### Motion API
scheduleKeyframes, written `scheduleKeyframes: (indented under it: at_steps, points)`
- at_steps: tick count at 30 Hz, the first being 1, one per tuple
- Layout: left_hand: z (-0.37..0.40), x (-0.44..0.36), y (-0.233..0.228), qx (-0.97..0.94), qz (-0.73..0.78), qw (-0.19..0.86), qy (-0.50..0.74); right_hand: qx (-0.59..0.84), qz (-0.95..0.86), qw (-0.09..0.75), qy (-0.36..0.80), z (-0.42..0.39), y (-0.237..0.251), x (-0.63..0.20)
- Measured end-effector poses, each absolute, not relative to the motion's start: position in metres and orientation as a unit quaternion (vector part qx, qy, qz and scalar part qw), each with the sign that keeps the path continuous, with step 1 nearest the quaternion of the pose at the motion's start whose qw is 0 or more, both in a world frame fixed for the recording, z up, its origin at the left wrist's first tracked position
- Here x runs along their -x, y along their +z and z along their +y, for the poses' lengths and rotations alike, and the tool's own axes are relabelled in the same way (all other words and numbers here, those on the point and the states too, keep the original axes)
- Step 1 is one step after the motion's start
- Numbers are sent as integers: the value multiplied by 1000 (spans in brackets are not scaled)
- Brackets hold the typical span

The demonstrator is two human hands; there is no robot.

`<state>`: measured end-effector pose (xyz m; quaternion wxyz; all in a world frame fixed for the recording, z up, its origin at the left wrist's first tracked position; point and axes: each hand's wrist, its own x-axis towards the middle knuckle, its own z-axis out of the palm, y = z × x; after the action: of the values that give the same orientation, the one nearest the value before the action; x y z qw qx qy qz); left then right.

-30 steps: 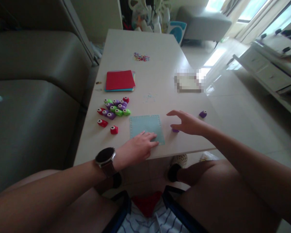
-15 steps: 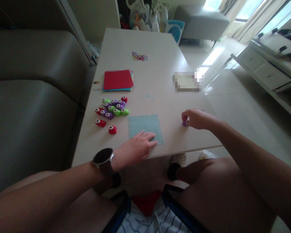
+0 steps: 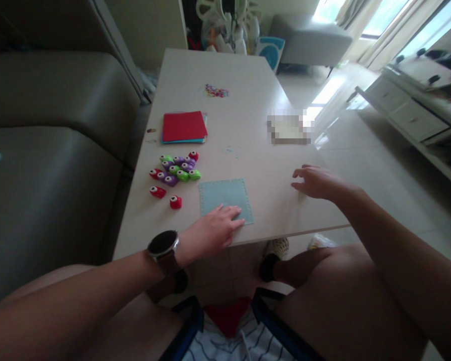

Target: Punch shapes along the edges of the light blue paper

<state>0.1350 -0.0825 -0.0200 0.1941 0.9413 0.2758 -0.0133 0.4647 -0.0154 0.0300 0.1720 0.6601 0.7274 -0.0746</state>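
Observation:
Flat on a light blue sheet of paper (image 3: 221,193) with small notches along its edges lies my left hand (image 3: 221,225), fingers spread. My right hand (image 3: 317,181) is over the right part of the table, thumb and forefinger apart, with nothing visible between them. No purple craft punch shows near it; whether one sits behind the hand I cannot tell. To the left of the sheet stand several craft punches in green, purple and red, bunched together. Two red ones, a nearer red punch (image 3: 176,202) and another red punch (image 3: 158,192), stand apart from the bunch.
A stack of coloured paper (image 3: 184,126), red on top, lies at the table's left. Tiny blue paper bits (image 3: 230,149) are scattered beyond the sheet. Farther back is a pile of multicoloured confetti (image 3: 217,91). A blurred-out item (image 3: 288,129) lies at the right. A sofa (image 3: 48,150) flanks the table.
My right hand has moved slightly right and its fingers have parted; the purple punch seen at its fingertips is out of sight. My left hand stays on the blue sheet.

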Motion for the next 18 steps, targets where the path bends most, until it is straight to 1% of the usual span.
scheduleKeyframes:
  at_steps: [2, 4, 7, 14, 18]
  points:
    - [-84, -135, -19, -942, 274, 195, -14, -644, 745, 133, -113, -19, 29, -457]
    - [-84, -135, -19, -942, 274, 193, -10, -623, 756, 99, -178, -23, 28, -448]
    - [-85, -136, -22, -941, 273, 199, 7, -595, 761, 67, -249, -28, 25, -437]
    - [-86, -136, -19, -935, 283, 215, 5, -551, 795, 10, -255, -30, 13, -426]
    - [-87, -137, -18, -937, 274, 218, 16, -560, 789, 30, -251, -31, 12, -417]
